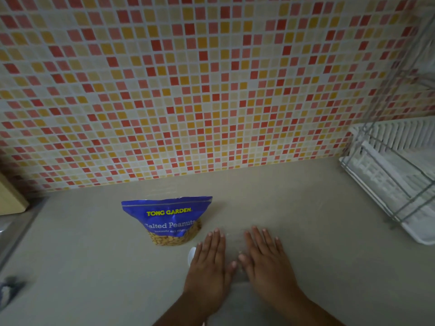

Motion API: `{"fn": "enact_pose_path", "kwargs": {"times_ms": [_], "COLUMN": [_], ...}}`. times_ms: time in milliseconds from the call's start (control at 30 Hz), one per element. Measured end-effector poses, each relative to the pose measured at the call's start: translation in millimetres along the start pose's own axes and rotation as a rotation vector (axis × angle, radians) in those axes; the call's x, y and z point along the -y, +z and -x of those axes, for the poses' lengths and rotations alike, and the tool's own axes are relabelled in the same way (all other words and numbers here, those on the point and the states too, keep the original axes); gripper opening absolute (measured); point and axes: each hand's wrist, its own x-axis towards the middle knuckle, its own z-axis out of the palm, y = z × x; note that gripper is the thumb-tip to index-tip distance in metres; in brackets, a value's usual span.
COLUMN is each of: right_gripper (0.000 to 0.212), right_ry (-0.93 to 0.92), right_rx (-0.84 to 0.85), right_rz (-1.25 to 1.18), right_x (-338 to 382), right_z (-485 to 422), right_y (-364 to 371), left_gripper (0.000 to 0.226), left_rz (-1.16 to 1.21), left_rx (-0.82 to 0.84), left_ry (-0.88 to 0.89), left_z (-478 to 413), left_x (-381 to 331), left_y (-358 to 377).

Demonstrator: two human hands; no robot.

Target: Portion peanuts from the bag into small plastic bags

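Observation:
A blue bag of salted peanuts (168, 221) stands upright on the beige counter (94, 255), its clear lower window showing the nuts. Just right of it, my left hand (208, 267) and my right hand (266, 262) lie flat, palms down, fingers spread, side by side on the counter. Under and between them lie faint clear plastic bags (234, 238), hard to make out. A small white round object (191, 255) peeks out at the left edge of my left hand. Neither hand grips anything.
A mosaic tiled wall (211, 90) rises behind the counter. A white dish rack with a wire frame (395, 175) stands at the right. A wooden board edge (11, 198) and a metal sink rim (9, 234) lie at the left; a dark cloth (9, 290) sits lower left.

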Motion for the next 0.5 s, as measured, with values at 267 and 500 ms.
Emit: {"fn": "enact_pose_path", "kwargs": {"times_ms": [267, 500], "right_gripper": [0.074, 0.07], "right_ry": [0.007, -0.011], "right_rx": [0.06, 0.056], "right_rz": [-0.007, 0.006], "right_x": [-5.0, -6.1], "right_z": [-52.7, -52.8], "right_y": [-2.0, -8.4], "left_gripper": [0.07, 0.067], "left_rz": [-0.065, -0.117], "left_rx": [0.091, 0.116], "left_ry": [-0.041, -0.011], "left_z": [-48.2, -50.0], "left_x": [5.1, 8.3], "left_y": [-4.0, -5.4]}}
